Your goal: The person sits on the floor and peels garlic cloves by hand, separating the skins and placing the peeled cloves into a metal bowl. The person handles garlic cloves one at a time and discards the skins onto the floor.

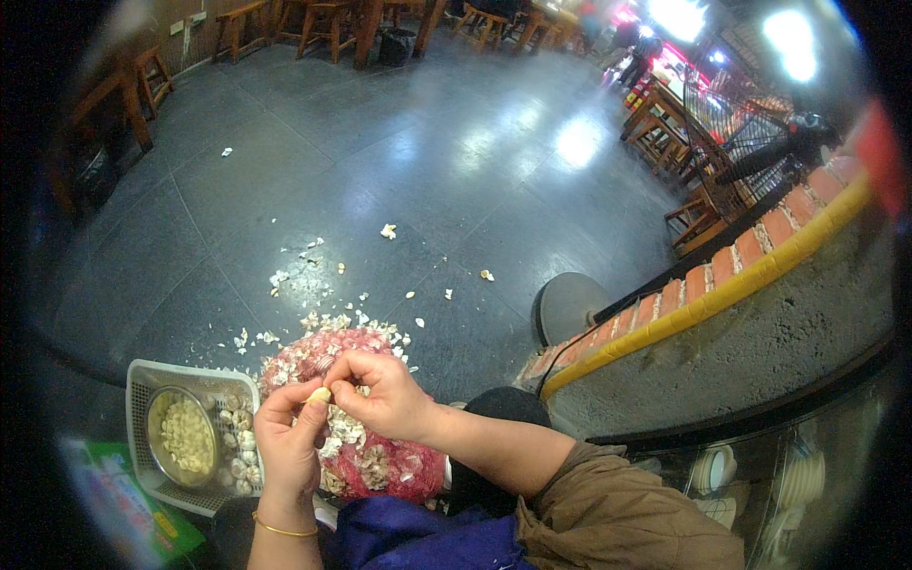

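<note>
A pale garlic clove (320, 395) is pinched between the thumb and fingers of my left hand (288, 424). Right beside it, my right hand (381, 392) has its thumb and forefinger pressed together at the clove's edge; whether a bit of skin is between them cannot be made out. Below both hands lies a red mesh bag (388, 474), strewn with papery garlic skins (345, 427). To the left, a white plastic basket (135, 420) contains a round metal bowl (153, 449) of peeled garlic cloves (187, 434). Whole garlic bulbs (246, 456) lie next to the bowl inside the basket.
Loose skins (279, 278) are scattered over the dark tiled floor (285, 185). On the right runs a low brick ledge (719, 267) with yellow edging (670, 320), near a fan's round base (570, 306). A green printed package (135, 513) lies at lower left. Wooden stools (324, 28) stand farther off.
</note>
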{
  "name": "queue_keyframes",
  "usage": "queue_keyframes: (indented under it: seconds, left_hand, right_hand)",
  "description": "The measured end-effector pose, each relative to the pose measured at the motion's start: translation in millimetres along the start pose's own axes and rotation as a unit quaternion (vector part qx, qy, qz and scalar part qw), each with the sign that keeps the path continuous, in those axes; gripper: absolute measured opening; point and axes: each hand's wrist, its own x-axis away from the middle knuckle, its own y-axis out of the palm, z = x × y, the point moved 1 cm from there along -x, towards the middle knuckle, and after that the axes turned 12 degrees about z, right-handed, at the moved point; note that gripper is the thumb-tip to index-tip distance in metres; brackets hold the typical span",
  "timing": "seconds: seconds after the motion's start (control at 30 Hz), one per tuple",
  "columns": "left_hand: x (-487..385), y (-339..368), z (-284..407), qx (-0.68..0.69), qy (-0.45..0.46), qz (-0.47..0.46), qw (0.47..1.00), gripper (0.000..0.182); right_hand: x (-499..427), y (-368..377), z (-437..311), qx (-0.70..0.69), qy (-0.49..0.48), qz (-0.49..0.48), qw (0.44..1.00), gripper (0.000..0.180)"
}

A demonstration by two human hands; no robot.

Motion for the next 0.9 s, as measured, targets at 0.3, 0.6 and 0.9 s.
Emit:
queue_keyframes:
  seconds: [0.3, 0.6, 0.9]
  left_hand:
    - [-1, 3, -3, 0.068, -0.075, -0.012, 0.995, 0.018]
    - [-3, 3, 0, 0.158, -0.127, -0.019, 0.979, 0.018]
    - [-3, 3, -1, 0.074, -0.007, 0.004, 0.997, 0.017]
  right_hand:
    - [5, -2, 0, -0.008, 0.044, 0.001, 0.999, 0.009]
    - [6, 1, -7, 0.074, -0.054, 0.054, 0.994, 0.007]
    - [5, -1, -1, 0.026, 0.055, 0.005, 0.998, 0.01]
